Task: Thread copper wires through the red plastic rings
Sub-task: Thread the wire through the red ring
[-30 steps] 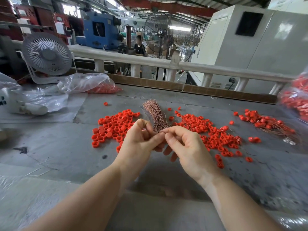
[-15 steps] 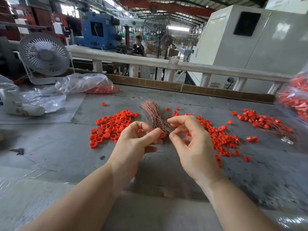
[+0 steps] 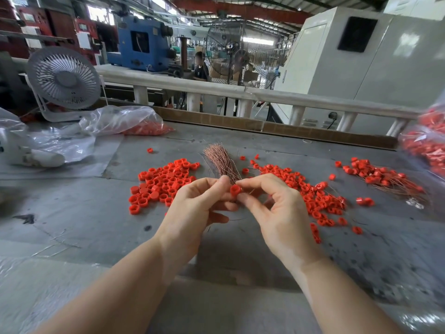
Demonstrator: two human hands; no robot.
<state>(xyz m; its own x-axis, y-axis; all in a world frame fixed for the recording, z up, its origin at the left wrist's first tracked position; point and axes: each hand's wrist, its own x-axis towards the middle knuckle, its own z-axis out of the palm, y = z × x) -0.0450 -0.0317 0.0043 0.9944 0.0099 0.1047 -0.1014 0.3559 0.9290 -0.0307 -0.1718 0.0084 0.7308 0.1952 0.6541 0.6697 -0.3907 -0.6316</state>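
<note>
My left hand (image 3: 195, 203) grips the lower end of a bundle of copper wires (image 3: 222, 161) that fans upward above the grey table. My right hand (image 3: 272, 206) pinches one red plastic ring (image 3: 235, 189) between forefinger and thumb, right against the bundle's base and my left thumb. A pile of loose red rings (image 3: 161, 183) lies left of my hands. Another pile of rings (image 3: 315, 196) spreads to the right. Further right lies a heap of rings with copper wires through them (image 3: 382, 177).
A white desk fan (image 3: 63, 79) stands at the back left. A clear plastic bag (image 3: 125, 120) holding red rings lies beside the fan, and another bag of rings (image 3: 426, 145) sits at the right edge. A white rail (image 3: 240, 91) borders the grey table (image 3: 84, 213) at the back.
My right hand has come back from the right pile to the bundle's base, now with a red ring plainly pinched in its fingertips. My left hand has stayed on the wires.
</note>
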